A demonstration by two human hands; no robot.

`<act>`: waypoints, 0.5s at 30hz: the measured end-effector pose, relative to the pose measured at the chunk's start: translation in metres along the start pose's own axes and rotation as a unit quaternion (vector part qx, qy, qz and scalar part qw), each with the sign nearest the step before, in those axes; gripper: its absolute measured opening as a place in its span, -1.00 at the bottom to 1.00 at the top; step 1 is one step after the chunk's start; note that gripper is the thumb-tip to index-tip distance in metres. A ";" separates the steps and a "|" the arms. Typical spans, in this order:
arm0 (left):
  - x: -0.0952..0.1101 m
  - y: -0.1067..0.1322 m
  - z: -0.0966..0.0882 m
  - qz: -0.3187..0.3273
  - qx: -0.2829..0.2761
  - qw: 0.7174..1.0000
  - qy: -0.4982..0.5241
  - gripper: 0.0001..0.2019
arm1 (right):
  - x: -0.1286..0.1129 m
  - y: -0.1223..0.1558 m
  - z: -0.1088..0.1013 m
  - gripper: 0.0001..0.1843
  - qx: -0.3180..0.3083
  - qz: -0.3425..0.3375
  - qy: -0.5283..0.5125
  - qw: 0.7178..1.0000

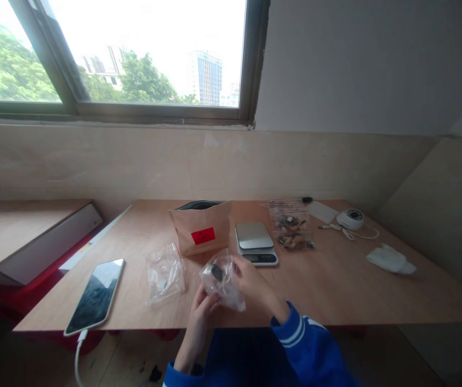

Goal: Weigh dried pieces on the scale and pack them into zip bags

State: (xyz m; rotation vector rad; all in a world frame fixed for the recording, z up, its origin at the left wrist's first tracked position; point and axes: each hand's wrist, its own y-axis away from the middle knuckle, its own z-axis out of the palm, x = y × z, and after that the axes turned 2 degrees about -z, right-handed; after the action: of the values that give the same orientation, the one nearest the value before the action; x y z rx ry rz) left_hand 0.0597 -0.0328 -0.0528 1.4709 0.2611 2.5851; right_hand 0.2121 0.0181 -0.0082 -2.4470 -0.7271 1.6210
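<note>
Between my two hands is a clear plastic bag [231, 287] with a small dark piece in it. My left hand [203, 303] grips the bag's lower left side. At its upper right edge, my right hand [249, 274] is closed on the same bag; some of its fingers are hidden behind the plastic. Just behind stands a brown paper pouch [182, 231] with a red label, its top gaping. A second clear zip bag [162, 282] lies flat to the left of my left hand. Beyond my right hand sits a small digital scale [255, 236] with nothing on its plate.
Zip bags of brown and dark pieces [293, 231] lie right of the scale. Farther right are a white card [322, 212], a white dome camera [350, 219] with its cable, and a crumpled white bag [391, 260]. A phone [96, 295] on a cable lies near the left front edge.
</note>
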 end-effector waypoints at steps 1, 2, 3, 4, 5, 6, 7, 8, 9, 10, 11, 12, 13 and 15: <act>0.001 0.001 0.001 0.005 0.000 1.000 -0.017 -0.71 | -0.002 0.000 0.001 -0.72 -0.009 0.013 -0.017 1.000; 0.001 0.002 0.001 0.010 -0.002 0.999 -0.032 -0.71 | -0.004 0.000 0.001 -0.74 -0.018 0.028 -0.032 0.999; 0.002 0.003 0.002 0.016 -0.002 0.999 -0.041 -0.71 | -0.005 0.000 0.001 -0.76 -0.026 0.041 -0.045 0.998; 0.003 0.003 0.002 0.019 -0.002 0.999 -0.045 -0.70 | -0.006 0.000 0.001 -0.76 -0.033 0.053 -0.057 0.996; 0.003 0.004 0.002 0.019 -0.005 0.999 -0.043 -0.68 | -0.007 0.001 0.001 -0.75 -0.036 0.063 -0.068 0.995; 0.003 0.005 0.002 0.016 -0.010 0.999 -0.036 -0.66 | -0.006 0.001 0.002 -0.74 -0.037 0.073 -0.079 0.993; 0.003 0.005 0.002 0.012 -0.014 1.000 -0.025 -0.64 | -0.006 0.002 0.003 -0.72 -0.035 0.083 -0.091 0.992; 0.004 0.005 0.002 0.009 -0.016 1.000 -0.010 -0.61 | -0.005 0.002 0.004 -0.70 -0.029 0.093 -0.106 0.990; 0.004 0.005 0.002 0.007 -0.012 1.000 0.004 -0.58 | -0.004 0.003 0.005 -0.68 -0.024 0.103 -0.122 0.987; 0.004 0.004 0.003 0.005 -0.006 1.000 0.016 -0.55 | -0.003 0.003 0.006 -0.66 -0.022 0.112 -0.134 0.984; 0.004 0.003 0.004 0.007 0.007 1.000 0.021 -0.52 | -0.002 0.004 0.007 -0.66 -0.023 0.116 -0.140 0.983; 0.004 0.001 0.005 0.012 0.020 0.999 0.021 -0.51 | -0.002 0.004 0.006 -0.67 -0.028 0.114 -0.139 0.983; 0.004 0.000 0.005 0.021 0.035 0.999 0.015 -0.50 | -0.003 0.004 0.005 -0.70 -0.038 0.105 -0.130 0.985; 0.005 -0.004 0.004 0.031 0.070 0.997 0.000 -0.49 | -0.007 0.004 -0.003 -0.74 -0.067 0.077 -0.100 0.990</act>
State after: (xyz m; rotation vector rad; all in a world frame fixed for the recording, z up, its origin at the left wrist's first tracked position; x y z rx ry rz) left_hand 0.0607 -0.0277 -0.0472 1.5467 0.4106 2.6649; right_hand 0.2141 0.0122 -0.0023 -2.5124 -0.7101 1.9597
